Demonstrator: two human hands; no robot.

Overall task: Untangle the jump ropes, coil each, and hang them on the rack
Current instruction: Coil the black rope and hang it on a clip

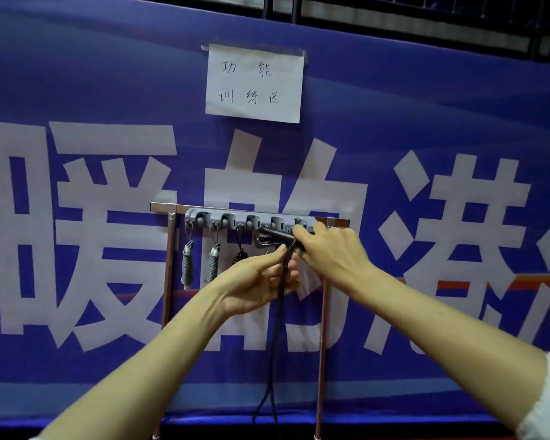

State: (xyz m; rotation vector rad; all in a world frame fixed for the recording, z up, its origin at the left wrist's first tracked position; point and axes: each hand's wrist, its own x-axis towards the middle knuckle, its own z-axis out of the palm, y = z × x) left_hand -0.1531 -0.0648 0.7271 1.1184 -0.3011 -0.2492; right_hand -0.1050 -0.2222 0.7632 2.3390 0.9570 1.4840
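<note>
A grey hook rack (235, 219) is fixed on a metal frame in front of a blue banner. Two grey coiled jump ropes (187, 265) (213, 263) and a dark one (240, 249) hang from its left hooks. My right hand (327, 249) grips the dark handles (275, 237) of another jump rope just below the rack's right end. My left hand (261, 277) pinches that rope's dark cord (275, 344) right under the handles. The cord hangs down in two strands to the floor.
The metal frame (169, 265) has upright legs left and right of my arms. A white paper sign (254, 84) with handwriting is taped to the banner above the rack. A dark railing runs along the top.
</note>
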